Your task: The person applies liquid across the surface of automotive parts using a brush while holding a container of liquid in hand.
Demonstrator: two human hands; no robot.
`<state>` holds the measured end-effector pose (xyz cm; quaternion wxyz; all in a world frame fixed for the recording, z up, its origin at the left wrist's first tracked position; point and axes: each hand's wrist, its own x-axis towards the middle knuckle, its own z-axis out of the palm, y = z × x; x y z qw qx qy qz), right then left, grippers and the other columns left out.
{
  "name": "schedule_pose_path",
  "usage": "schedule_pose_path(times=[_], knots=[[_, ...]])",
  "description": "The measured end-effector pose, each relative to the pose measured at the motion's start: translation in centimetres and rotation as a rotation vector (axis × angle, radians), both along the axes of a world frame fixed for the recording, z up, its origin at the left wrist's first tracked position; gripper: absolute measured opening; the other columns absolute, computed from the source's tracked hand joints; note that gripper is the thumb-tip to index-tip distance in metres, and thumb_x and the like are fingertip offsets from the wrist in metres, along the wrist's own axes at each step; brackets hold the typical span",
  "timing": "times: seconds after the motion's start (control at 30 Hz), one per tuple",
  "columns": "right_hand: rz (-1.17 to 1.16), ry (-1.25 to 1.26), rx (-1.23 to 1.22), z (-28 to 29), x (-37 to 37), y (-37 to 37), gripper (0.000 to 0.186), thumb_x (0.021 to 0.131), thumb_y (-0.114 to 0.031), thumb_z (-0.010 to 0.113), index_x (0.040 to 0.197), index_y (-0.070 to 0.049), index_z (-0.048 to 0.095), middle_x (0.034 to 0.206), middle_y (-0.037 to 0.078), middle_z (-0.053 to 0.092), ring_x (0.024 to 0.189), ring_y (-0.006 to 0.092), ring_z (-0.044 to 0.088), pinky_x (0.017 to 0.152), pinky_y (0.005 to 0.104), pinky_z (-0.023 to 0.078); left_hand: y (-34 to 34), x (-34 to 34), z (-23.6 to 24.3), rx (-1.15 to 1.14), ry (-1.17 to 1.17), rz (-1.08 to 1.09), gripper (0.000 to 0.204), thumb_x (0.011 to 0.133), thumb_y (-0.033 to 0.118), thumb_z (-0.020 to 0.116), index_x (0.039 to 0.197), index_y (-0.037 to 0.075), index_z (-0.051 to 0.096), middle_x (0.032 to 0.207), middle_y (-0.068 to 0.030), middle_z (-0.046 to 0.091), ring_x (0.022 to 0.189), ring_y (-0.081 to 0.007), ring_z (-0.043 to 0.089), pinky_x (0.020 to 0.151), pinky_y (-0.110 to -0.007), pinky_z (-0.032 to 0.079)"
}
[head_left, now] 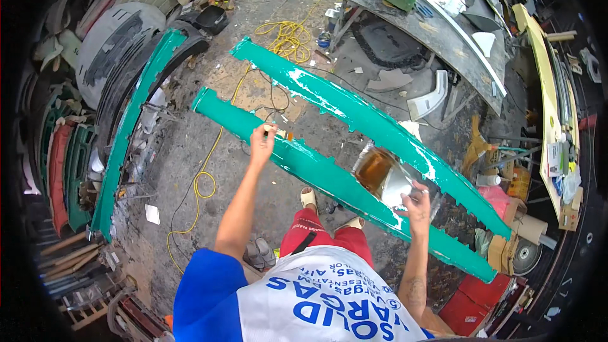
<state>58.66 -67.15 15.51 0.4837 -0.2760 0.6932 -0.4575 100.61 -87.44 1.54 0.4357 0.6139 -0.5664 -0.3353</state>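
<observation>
My left hand [261,144] is closed round the pale handle of a small brush [288,134]. Its brownish-orange bristles are at the top edge of a long green panel [323,176] with pale streaks, lying slantwise before me. In my right hand [416,206] is the near side of a shiny metal tin [397,189] with amber-brown liquid inside. The tin is over the gap between this panel and a second long green panel [354,114] beyond it, which has white patches along its face. Whether the tin rests on anything cannot be seen.
A third green panel [136,123] leans at the left beside dark curved parts. Yellow cord [288,37] lies coiled on the floor, one length running under the near panel. A large table [437,41] stands at the far right. A red box [475,304] sits at the lower right.
</observation>
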Motion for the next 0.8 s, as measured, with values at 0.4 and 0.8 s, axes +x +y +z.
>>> schedule_pose_path(times=[0.4,0.8], knots=[[0.203,-0.032,-0.008,-4.0,12.1,-8.8,0.059,0.077,-0.02,0.083,0.123,-0.008,0.048,0.092,0.009,0.059,0.071,0.0155,0.065,0.052,0.0306,0.056,3.8,-5.5,10.5,-0.179,-0.488,-0.658,0.007,0.09,0.012,0.066,0.097,0.011,0.069,0.101,-0.004,0.07,0.096,-0.0257,0.061,0.089,-0.041,0.045],[0.115,-0.048,0.033,-3.4,11.7,-8.5,0.053,0.081,-0.016,0.079,0.123,-0.009,0.048,0.096,0.01,0.058,0.076,0.0177,0.065,0.055,0.0318,0.059,-0.3,11.2,-0.5,-0.012,-0.158,0.047,0.014,0.094,0.016,0.062,0.098,0.003,0.068,0.093,-0.0102,0.069,0.089,-0.0246,0.065,0.082,-0.038,0.049]])
